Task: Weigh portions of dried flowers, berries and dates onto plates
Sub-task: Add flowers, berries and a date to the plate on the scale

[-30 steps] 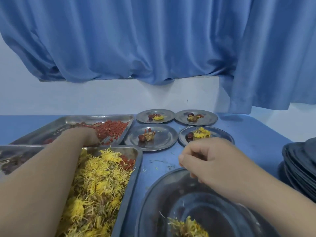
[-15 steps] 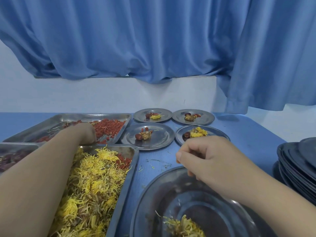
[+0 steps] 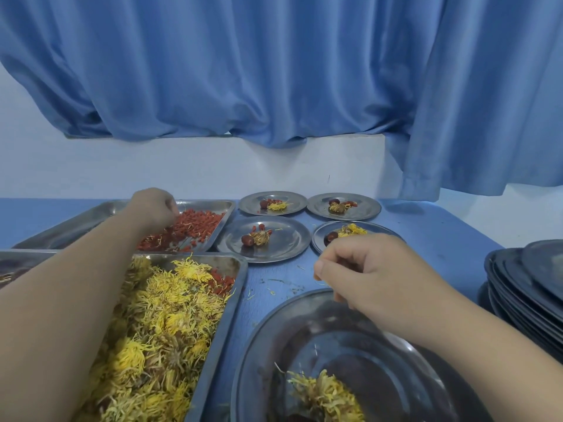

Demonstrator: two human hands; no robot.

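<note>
Red berries (image 3: 198, 223) lie in the centre-left tray (image 3: 227, 208) where your left hand (image 3: 155, 208) curls into them, so lift only a small pinch for the lower-right plate (image 3: 380, 360), above which your right hand (image 3: 365, 269) hangs curled; I cannot tell what either hand holds.
</note>
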